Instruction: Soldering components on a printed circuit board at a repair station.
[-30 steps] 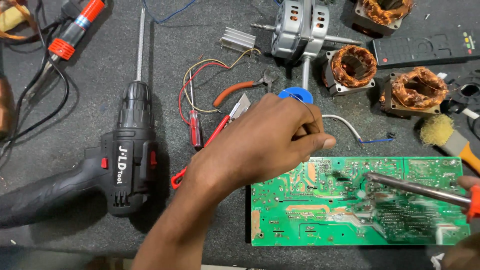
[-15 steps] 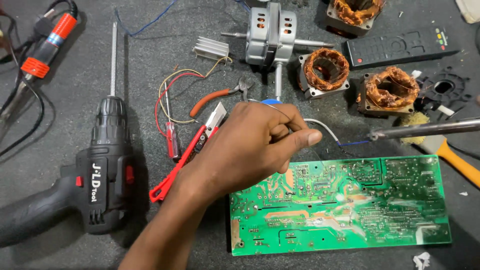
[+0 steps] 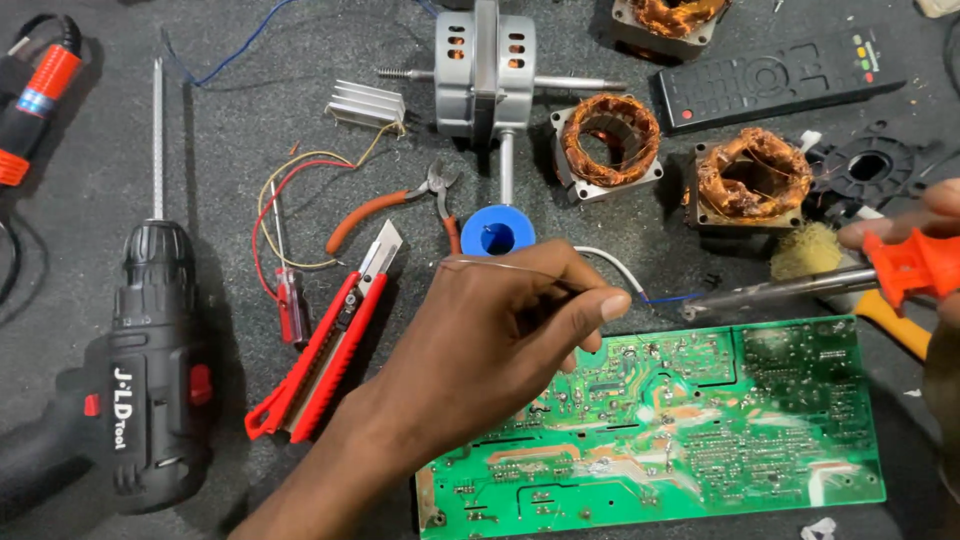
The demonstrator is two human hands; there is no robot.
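Solder wire [image 3: 500, 265], one thin silvery strand, is pinched in the left hand [image 3: 500, 340] above one green circuit board [image 3: 700, 440] on the tabletop [image 3: 220, 130]. Right hand [image 3: 925, 250] grips one soldering iron [image 3: 790, 290]; two copper stators [image 3: 610, 140] lie behind.

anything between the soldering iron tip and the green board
Nothing visible: the soldering iron tip hangs just above the circuit board top edge; the left hand sits to its left.

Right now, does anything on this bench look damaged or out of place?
Yes: the green circuit board shows pale, scorched-looking patches along its lower middle. The red utility knife lies loose with its blade out. The right hand holds the soldering iron off the board.
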